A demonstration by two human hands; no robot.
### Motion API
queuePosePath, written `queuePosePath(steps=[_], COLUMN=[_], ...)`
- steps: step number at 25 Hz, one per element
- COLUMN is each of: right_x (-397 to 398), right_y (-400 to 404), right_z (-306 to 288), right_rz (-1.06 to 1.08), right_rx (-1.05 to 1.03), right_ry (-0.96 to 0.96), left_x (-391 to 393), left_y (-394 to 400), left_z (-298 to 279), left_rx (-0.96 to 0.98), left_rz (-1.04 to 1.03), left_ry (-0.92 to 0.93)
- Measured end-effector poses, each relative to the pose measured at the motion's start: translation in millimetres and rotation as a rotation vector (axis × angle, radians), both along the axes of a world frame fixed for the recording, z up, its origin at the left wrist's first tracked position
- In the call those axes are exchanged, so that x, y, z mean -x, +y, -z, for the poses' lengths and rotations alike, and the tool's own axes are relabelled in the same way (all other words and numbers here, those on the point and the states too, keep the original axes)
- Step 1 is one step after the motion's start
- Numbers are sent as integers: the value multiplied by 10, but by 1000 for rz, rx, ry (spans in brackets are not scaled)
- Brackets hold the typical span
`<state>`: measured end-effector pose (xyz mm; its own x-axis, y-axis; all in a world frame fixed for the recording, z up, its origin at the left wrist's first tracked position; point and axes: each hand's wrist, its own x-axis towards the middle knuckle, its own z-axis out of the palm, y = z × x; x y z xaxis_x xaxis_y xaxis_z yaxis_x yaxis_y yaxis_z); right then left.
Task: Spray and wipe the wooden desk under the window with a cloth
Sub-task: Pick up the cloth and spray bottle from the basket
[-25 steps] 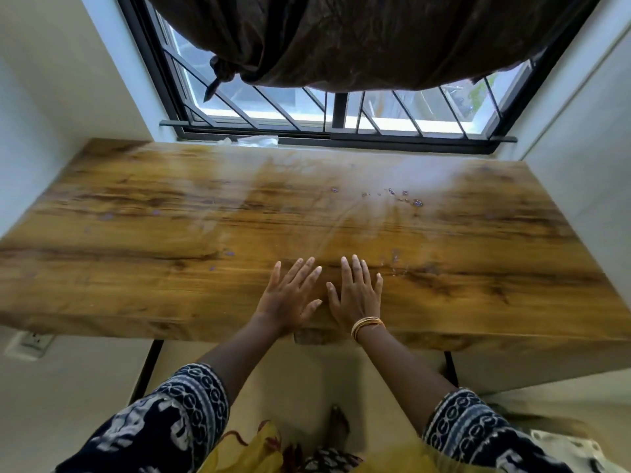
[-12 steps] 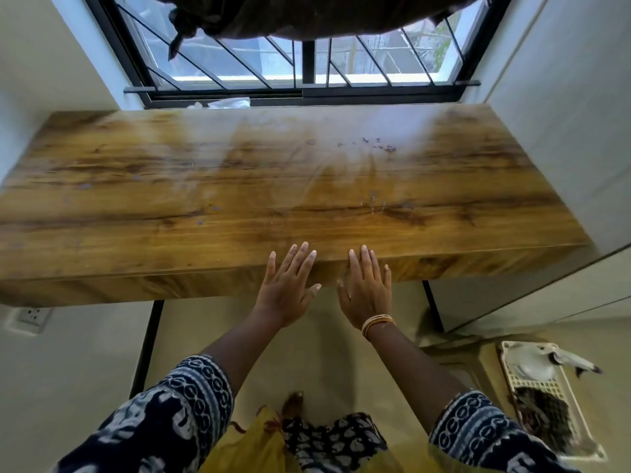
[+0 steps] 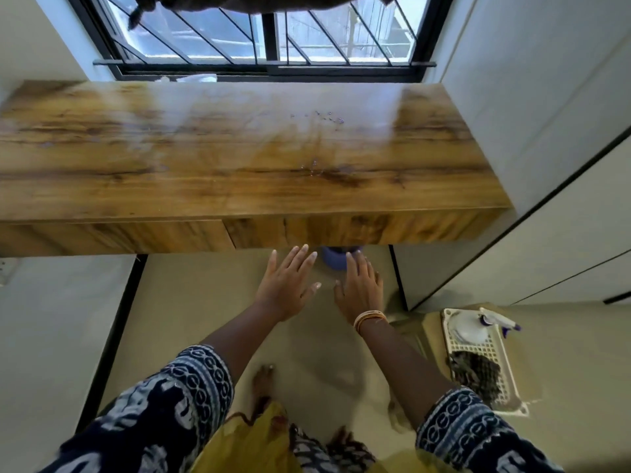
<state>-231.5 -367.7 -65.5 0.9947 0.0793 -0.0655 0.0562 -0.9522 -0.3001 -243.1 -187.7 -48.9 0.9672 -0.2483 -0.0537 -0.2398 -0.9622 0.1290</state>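
The wooden desk (image 3: 218,155) spans the wall under the barred window (image 3: 269,32), its top showing small droplets right of centre. My left hand (image 3: 288,283) and my right hand (image 3: 360,288) hover flat with straight fingers just below and in front of the desk's front edge, holding nothing and touching nothing. On the floor at the right a white slotted basket (image 3: 505,370) holds a spray bottle (image 3: 478,326) with a purple-tipped nozzle and a dark mottled cloth (image 3: 478,373).
A blue rounded object (image 3: 333,262) sits on the floor under the desk edge, beyond my fingertips. White cabinet panels (image 3: 546,131) stand on the right, a white wall on the left. Dark desk legs (image 3: 119,322) flank the floor space. A crumpled white item (image 3: 198,78) lies on the sill.
Both hands have left the desk top and drawn back past its front edge, staying flat and side by side. The view has tilted down, showing the floor, basket and blue object.
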Motion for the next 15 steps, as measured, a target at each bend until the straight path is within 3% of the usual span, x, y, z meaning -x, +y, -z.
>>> queuePosePath(steps=[6,15], right_x=[410,729], right_y=[-615,-972], right_z=[132,503], right_rz=[59,134], right_rx=[-51,-148], right_ry=[72,135], left_x=[427,698], left_y=[-679,-755], left_z=[7,174], left_rx=[-16,-68], left_rz=[18,-19], left_ry=[87,102])
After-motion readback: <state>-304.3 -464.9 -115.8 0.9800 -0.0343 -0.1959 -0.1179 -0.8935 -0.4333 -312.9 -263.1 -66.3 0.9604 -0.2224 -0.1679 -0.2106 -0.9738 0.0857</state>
